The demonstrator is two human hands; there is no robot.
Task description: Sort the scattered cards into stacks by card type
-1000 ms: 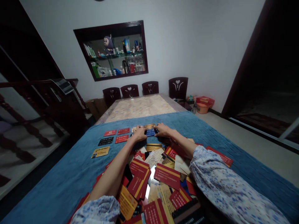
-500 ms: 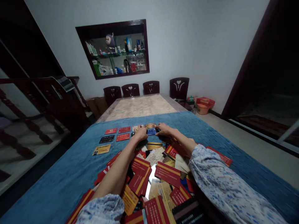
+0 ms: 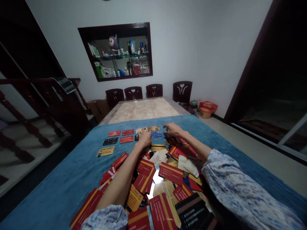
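Note:
My left hand (image 3: 144, 138) rests over the laid-out cards with its fingers apart, fingertips touching a pale card (image 3: 139, 130) in the back row. It partly covers a dark card (image 3: 136, 138). Just right of it lie a blue card (image 3: 156, 134) and a gold-brown card (image 3: 153, 128). My right hand (image 3: 173, 130) hovers right of the blue card, fingers spread and nothing seen in them. Red cards (image 3: 128, 132), a black card (image 3: 110, 141) and a yellow card (image 3: 105, 151) lie spaced out on the left. Under my forearms spreads a loose heap of mixed cards (image 3: 170, 173).
A blue cloth (image 3: 59, 179) covers the near part of the table; its far part has a beige marbled top (image 3: 144, 108). Several dark chairs (image 3: 182, 92) stand behind it. An orange bucket (image 3: 205, 112) is on the floor at right, a wooden railing (image 3: 35, 80) at left.
My right hand has lifted away from the blue card, moving slightly right, and its fingers have spread. My left hand stays nearly in place. The view has shifted a little.

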